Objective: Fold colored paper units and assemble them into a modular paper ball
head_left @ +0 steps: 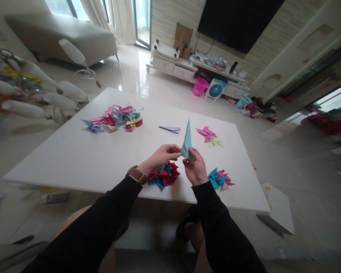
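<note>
Both my hands hold a folded light-blue paper piece (186,139) upright above the white table (74,155), its point up. My left hand (161,157) pinches its lower left edge; a brown watch is on that wrist. My right hand (195,168) is closed around its base. Below my hands lies a pile of red and blue folded papers (165,175). A blue and pink folded pile (220,178) sits just right of my right hand.
A large heap of colourful folded papers (115,118) lies at the table's far left. A purple folded piece (170,129) and a pink and green pile (208,135) lie farther back. A white box (277,208) stands on the floor by the table's right corner.
</note>
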Demonstrator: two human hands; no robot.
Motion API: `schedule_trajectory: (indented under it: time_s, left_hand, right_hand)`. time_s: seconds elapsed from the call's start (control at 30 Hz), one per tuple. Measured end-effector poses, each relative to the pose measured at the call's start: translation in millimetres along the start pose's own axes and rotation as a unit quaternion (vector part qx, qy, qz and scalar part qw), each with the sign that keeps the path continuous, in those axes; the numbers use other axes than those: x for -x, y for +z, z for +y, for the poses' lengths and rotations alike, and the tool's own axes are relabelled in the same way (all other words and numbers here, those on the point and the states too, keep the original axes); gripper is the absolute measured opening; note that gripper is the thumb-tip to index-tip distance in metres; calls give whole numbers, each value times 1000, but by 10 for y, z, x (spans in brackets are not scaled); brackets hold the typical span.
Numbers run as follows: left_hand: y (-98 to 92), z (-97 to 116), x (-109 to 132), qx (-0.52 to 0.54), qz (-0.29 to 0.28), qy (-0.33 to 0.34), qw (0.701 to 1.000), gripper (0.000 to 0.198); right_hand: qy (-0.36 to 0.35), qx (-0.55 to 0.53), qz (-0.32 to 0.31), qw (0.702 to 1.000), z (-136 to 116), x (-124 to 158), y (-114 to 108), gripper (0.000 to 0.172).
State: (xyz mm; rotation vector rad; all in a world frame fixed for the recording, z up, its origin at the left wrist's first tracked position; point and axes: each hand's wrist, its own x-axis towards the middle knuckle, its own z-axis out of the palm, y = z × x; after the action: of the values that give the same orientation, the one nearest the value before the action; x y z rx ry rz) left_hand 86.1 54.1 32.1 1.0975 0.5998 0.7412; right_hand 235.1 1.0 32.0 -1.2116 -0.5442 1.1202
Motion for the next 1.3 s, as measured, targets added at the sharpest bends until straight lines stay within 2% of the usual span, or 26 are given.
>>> schedule_trajectory:
  time_s: [0.17, 0.27, 0.47, 0.6, 0.8, 0.93, 1.13, 1.2, 1.3]
  left_hand:
    - [-22, 31, -3, 5, 20, -6, 1000, 25]
    - [-33, 32, -4, 7, 31, -4, 999, 27]
    - [-37, 19, 3, -13, 17, -1, 1000, 30]
    - [-36, 9, 3, -26, 0, -10, 1000, 29]
    - [-33, 25, -16, 17, 48, -28, 998, 23]
    - [-42, 35, -31, 64, 87, -10, 994, 32]
    - [-26, 42, -46, 126, 86, 18, 988, 45]
    - [-17, 40, -51, 126, 84, 21, 988, 49]
    - [-5, 33, -56, 111, 87, 29, 990, 51]
  right_hand:
    - [43, -50, -6, 998, 35, -1, 63, 21]
    - [46, -66, -9, 997, 52, 2, 76, 19]
    - [19, -18, -19, 999, 56, 5, 42, 21]
    - [25, -21, -29, 999, 62, 1, 20, 20]
    - [4, 25, -28, 999, 95, -14, 3, 22]
    - [51, -9, -25, 998, 81, 59, 70, 21]
    - [103, 12, -87, 991, 55, 178, 178, 20]
    - [98, 27, -93, 990, 66, 180, 188, 20]
    - [56, 29, -64, 996, 82, 154, 182, 21]
